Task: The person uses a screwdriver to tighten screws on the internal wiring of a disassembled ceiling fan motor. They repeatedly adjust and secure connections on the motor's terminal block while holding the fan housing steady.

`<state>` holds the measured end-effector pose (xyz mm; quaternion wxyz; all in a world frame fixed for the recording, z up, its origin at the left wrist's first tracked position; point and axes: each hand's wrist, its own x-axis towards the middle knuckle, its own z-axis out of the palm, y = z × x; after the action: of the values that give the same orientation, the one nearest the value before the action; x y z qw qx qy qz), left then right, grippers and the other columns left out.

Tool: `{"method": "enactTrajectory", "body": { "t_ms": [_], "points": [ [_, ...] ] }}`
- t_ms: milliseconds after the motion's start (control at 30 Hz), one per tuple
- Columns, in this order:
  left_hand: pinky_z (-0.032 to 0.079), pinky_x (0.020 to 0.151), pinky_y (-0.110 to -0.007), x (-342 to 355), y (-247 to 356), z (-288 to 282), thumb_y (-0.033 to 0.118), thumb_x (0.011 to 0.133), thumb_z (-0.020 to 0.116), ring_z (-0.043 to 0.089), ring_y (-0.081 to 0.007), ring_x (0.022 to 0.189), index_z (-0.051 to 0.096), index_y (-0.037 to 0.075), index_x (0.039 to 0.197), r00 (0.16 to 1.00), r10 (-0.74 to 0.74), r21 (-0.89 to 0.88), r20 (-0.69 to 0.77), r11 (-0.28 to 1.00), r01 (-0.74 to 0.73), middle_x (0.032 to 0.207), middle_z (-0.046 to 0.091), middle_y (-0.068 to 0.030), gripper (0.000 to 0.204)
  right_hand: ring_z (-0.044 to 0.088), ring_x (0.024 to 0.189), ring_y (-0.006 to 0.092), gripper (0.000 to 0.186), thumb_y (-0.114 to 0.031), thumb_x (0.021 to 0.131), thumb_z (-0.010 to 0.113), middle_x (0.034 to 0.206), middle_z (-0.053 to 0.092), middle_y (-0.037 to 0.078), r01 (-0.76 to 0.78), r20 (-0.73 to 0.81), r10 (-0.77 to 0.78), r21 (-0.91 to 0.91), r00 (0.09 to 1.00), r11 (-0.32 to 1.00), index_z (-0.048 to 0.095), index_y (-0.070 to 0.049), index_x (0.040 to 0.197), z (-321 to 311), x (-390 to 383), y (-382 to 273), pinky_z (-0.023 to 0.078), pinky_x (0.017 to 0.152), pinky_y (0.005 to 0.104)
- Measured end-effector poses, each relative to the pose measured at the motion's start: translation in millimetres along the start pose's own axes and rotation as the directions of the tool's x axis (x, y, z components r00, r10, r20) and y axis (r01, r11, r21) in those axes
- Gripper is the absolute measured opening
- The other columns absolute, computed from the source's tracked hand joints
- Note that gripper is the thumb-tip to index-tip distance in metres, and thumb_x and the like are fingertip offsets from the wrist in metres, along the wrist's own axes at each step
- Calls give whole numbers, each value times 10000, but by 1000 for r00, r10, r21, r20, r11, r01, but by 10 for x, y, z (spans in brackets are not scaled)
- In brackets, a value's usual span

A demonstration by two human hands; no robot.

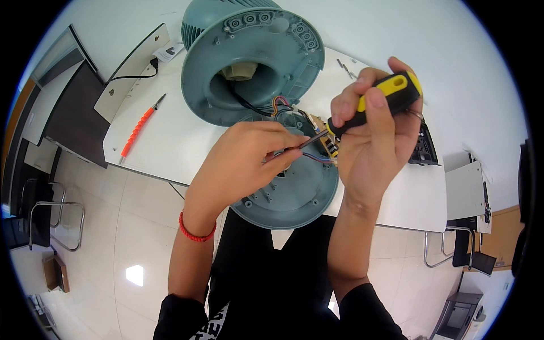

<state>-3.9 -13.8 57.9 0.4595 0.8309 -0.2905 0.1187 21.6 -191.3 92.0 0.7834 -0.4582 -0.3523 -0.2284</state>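
Note:
My right hand [377, 122] grips a screwdriver [391, 93] by its yellow and black handle, the shaft slanting down to the left. At the shaft's tip, the thumb and fingers of my left hand [249, 153] are pinched together; whether a small part sits between them is hidden. Below both hands lies a round grey-green plastic base [289, 207] with posts inside. A circuit board [330, 144] with coloured wires sits at its right side. Behind it the matching upper housing [198, 76] rests tipped over, its hollow underside showing, with wires running down to the base.
An orange-handled screwdriver [136, 131] lies at the left of the white table [385, 209]. A black tool case [425, 146] is at the right, and thin metal bits [344, 68] lie at the back. A black plug cable [136, 75] crosses the left end. Chairs [56, 218] stand beyond.

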Motion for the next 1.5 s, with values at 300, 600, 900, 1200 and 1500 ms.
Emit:
{"method": "enactTrajectory", "body": {
  "t_ms": [300,600,900,1200,1500],
  "points": [
    [481,589,-334,56,-260,85,86,858,761,627,-241,639,776,1,1013,999,37,33,-11,999,-37,807,691,-119,177,575,726,172,419,5,991,591,1012,601,147,-72,15,74,-105,997,992,446,-5,1384,-8,-53,198,480,654,318],
    [472,568,-332,50,-284,95,79,836,781,623,-236,633,782,-3,982,1000,25,12,-11,1000,-24,765,701,-120,167,571,729,166,431,-24,997,596,1011,594,138,-100,13,101,-73,995,992,441,-7,1399,-30,-70,234,476,650,308],
    [488,592,-313,28,-298,86,81,845,782,643,-223,654,786,2,991,999,-39,-4,-9,999,39,792,717,-122,167,564,724,156,442,-30,1002,585,1022,594,143,-104,65,108,-66,992,992,429,-3,1415,-29,-36,274,470,645,296],
    [497,612,-283,-4,-350,134,59,869,776,655,-164,691,770,4,1059,997,-74,-88,3,993,74,882,750,-101,198,541,683,114,441,-52,929,632,922,610,94,-237,106,232,35,967,971,483,-43,1344,-2,30,214,471,646,246],
    [456,572,-262,-58,-359,155,49,822,817,603,-126,637,791,30,1000,995,-85,-60,-58,995,82,818,721,-74,181,563,728,123,412,-57,894,604,948,623,110,-326,235,292,120,927,938,518,-22,1296,-37,44,189,477,685,247]
  ]
}}
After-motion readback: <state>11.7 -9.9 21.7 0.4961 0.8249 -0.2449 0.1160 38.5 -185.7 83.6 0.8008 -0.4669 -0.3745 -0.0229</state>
